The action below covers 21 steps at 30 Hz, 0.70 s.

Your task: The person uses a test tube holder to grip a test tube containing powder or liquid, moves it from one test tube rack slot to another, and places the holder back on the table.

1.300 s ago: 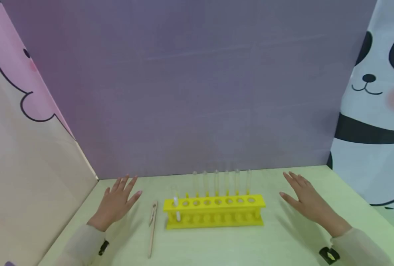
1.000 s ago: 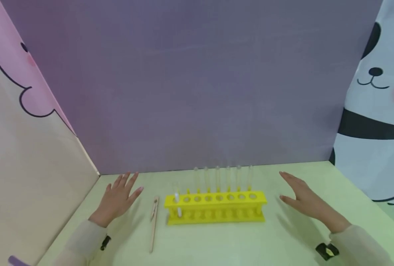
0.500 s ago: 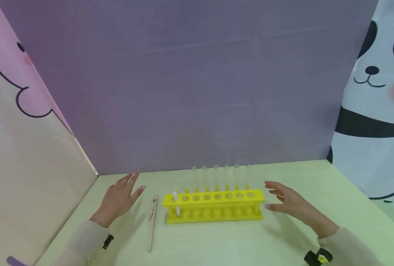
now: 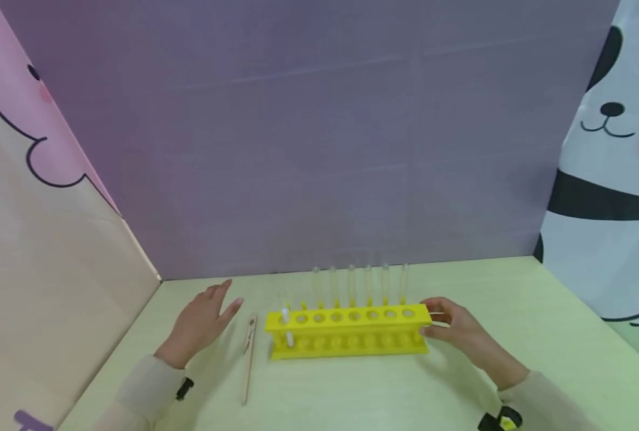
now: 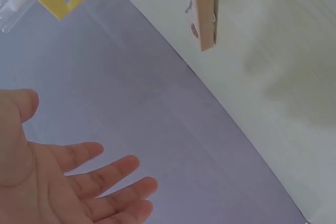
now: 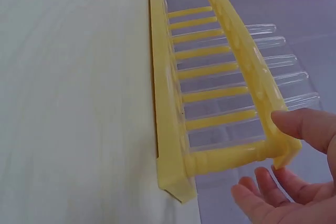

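The yellow test tube rack (image 4: 346,346) stands upright on the table. Its right end is pinched by my right hand (image 4: 462,332), thumb in front and fingers behind; in the right wrist view, the thumb of this hand (image 6: 302,187) lies on the rack's top plate (image 6: 262,85). A clear tube with something white (image 4: 289,339) inside stands in the leftmost hole. Several clear tubes (image 4: 351,284) sit upside down along the back. My left hand (image 4: 196,328), fingers spread and holding nothing, is left of a wooden clamp (image 4: 248,365); the left wrist view shows its palm (image 5: 52,187).
The pale table (image 4: 351,395) meets a purple-grey backdrop (image 4: 319,149) behind the rack. A panel with a panda print (image 4: 602,257) is on the right, and a pale panel with a pink figure (image 4: 55,158) on the left. Something purple (image 4: 30,421) shows at the bottom left.
My right hand has moved left from beside the rack and taken hold of its right end. My left hand has shifted slightly right, towards the wooden clamp, still with nothing in it.
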### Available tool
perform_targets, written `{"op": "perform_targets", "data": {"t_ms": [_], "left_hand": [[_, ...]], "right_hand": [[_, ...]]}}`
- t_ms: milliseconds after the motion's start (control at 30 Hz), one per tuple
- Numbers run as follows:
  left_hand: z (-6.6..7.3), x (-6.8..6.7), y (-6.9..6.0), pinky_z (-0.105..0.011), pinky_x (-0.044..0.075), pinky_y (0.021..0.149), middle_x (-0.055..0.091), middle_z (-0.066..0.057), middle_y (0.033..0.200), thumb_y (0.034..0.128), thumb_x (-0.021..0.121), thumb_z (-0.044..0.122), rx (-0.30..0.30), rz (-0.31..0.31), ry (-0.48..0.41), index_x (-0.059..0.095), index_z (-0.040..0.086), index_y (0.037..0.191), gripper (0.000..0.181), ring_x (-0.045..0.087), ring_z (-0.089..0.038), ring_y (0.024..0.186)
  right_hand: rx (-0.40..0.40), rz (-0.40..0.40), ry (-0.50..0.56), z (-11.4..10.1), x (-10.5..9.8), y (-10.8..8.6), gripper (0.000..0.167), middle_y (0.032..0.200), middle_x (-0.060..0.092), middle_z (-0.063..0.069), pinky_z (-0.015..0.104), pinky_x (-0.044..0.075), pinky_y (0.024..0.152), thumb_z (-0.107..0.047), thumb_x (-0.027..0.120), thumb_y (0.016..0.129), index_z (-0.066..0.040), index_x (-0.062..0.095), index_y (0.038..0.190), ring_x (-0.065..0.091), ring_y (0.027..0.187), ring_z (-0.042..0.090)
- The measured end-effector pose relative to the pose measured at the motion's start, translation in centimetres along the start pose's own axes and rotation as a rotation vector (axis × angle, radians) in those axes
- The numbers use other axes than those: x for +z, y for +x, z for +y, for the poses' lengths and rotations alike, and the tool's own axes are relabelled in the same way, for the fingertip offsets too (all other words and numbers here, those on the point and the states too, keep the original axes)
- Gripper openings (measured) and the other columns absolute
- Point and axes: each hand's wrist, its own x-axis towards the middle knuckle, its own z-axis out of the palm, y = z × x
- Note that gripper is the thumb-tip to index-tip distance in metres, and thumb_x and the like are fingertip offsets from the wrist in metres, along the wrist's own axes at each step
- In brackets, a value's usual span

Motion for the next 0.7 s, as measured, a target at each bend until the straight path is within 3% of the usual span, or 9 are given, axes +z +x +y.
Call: {"op": "perform_targets", "data": {"t_ms": [133,267,433,700], "left_hand": [[0.4,0.2,-0.1,-0.058,0.042,0.088,0.048,-0.032,0.128,0.0994,0.040,0.043,-0.041,-0.029,-0.002,0.036,-0.007,0.139,0.064,0.050,-0.049,0.111],[0.7,0.3,-0.3,-0.057,0.043,0.088,0.051,-0.033,0.125,0.0989,0.040,0.044,-0.062,-0.049,0.015,0.040,-0.008,0.136,0.064,0.052,-0.048,0.110],[1.0,0.7,-0.5,-0.053,0.048,0.080,0.059,-0.028,0.116,0.0969,0.046,0.042,-0.078,-0.046,0.027,0.048,-0.008,0.127,0.059,0.059,-0.042,0.100],[1.6,1.4,-0.4,-0.042,0.051,0.068,0.067,-0.016,0.102,0.0932,0.055,0.036,-0.090,-0.068,-0.037,0.057,-0.005,0.117,0.047,0.065,-0.028,0.083]], "right_hand": [[0.043,0.020,0.012,-0.1,0.5,0.4,0.057,0.116,0.055,0.020,0.027,0.051,0.077,-0.005,0.071,0.081,0.010,0.041,0.128,0.057,0.099,0.024],[0.065,0.032,0.002,-0.1,0.9,0.6,0.057,0.114,0.058,0.018,0.026,0.050,0.076,-0.004,0.071,0.081,0.010,0.043,0.128,0.057,0.095,0.019],[0.060,0.040,-0.004,0.1,1.2,0.9,0.055,0.114,0.059,0.018,0.027,0.050,0.078,-0.004,0.071,0.080,0.011,0.045,0.126,0.057,0.096,0.019],[0.042,0.041,-0.021,0.7,1.3,1.1,0.047,0.116,0.060,0.024,0.027,0.050,0.079,0.000,0.070,0.079,0.014,0.051,0.120,0.059,0.095,0.020]]}}
